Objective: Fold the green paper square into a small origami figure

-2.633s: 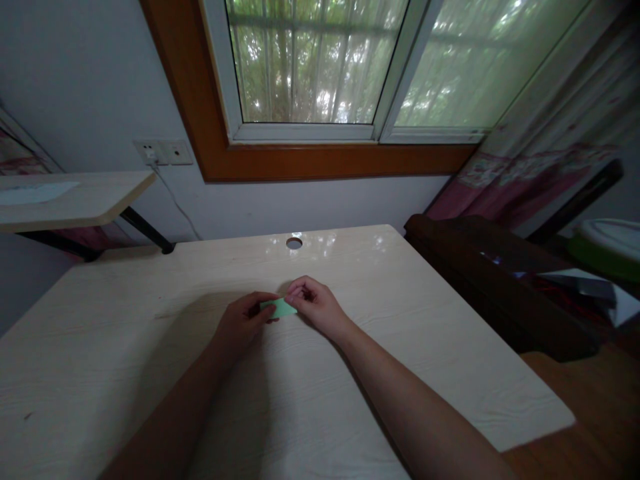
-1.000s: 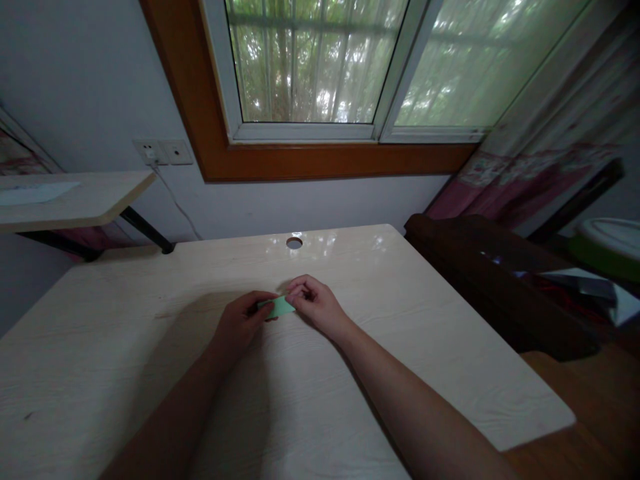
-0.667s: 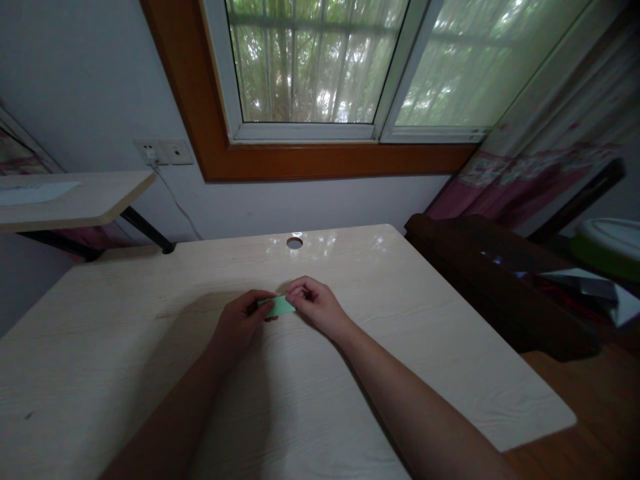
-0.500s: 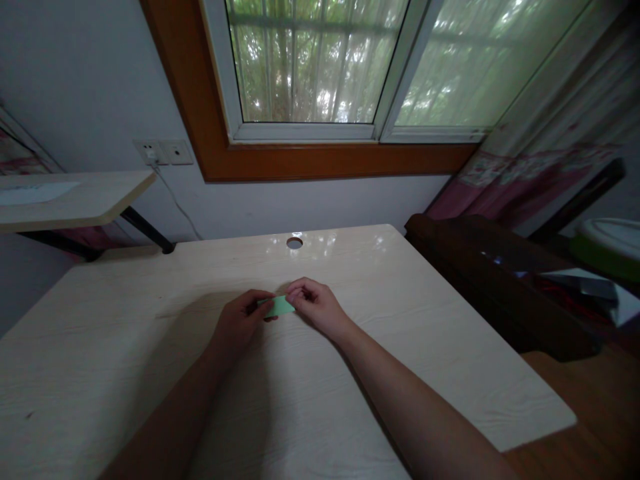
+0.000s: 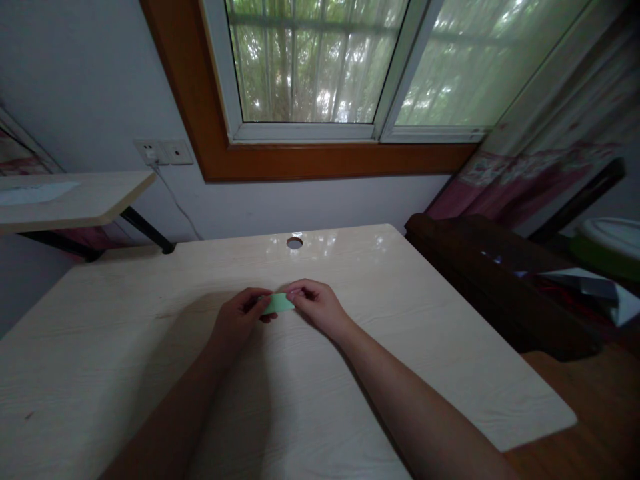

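A small light-green piece of paper [image 5: 279, 303] is stretched between my two hands, just over the pale wood-grain desk [image 5: 320, 387]. My left hand [image 5: 244, 312] pinches its left end between thumb and fingers. At the opposite end, the thumb and fingertips of my right hand [image 5: 316, 303] are closed on the paper's upper right corner. My fingers cover both ends, so whether it is folded cannot be made out.
Behind my hands the desk has a round cable hole [image 5: 295, 243]. A raised shelf [image 5: 100, 200] on black legs stands at the left. A cord [image 5: 177, 207] hangs from the wall socket [image 5: 163, 153]. Dark wooden furniture [image 5: 480, 280] with piled items borders the right side.
The green paper and the fingers of both hands have shifted very slightly, and the paper's tilt differs a little. Both hands keep their hold on it.
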`<state>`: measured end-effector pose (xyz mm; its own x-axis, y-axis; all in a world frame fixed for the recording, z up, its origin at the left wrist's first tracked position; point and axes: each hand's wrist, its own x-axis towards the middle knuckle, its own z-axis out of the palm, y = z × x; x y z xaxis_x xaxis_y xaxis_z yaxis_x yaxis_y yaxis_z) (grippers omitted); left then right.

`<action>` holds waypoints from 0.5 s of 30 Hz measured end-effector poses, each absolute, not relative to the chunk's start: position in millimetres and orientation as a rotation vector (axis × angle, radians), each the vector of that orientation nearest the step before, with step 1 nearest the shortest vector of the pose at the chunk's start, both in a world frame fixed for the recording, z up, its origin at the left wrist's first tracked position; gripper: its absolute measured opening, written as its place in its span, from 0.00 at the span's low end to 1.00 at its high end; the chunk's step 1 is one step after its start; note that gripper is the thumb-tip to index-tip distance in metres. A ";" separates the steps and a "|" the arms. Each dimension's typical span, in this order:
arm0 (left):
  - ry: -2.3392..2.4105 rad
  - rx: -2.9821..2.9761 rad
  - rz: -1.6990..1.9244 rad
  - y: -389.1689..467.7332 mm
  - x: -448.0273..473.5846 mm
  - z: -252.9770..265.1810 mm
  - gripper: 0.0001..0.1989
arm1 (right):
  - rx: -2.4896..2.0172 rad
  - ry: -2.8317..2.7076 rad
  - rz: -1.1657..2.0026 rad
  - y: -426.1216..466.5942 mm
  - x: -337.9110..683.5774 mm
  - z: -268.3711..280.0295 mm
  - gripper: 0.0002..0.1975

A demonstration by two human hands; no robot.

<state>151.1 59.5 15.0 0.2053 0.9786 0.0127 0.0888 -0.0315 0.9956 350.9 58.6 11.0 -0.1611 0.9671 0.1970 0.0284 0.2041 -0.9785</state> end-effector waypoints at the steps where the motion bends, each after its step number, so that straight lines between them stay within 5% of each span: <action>1: 1.101 1.372 1.033 59.3 150.9 14.6 0.15 | -1.011 -1.438 1.150 58.9 351.0 10.8 0.08; 15: 1.070 1.359 1.080 61.4 148.5 10.4 0.15 | -1.013 -1.414 1.146 62.6 352.1 6.3 0.08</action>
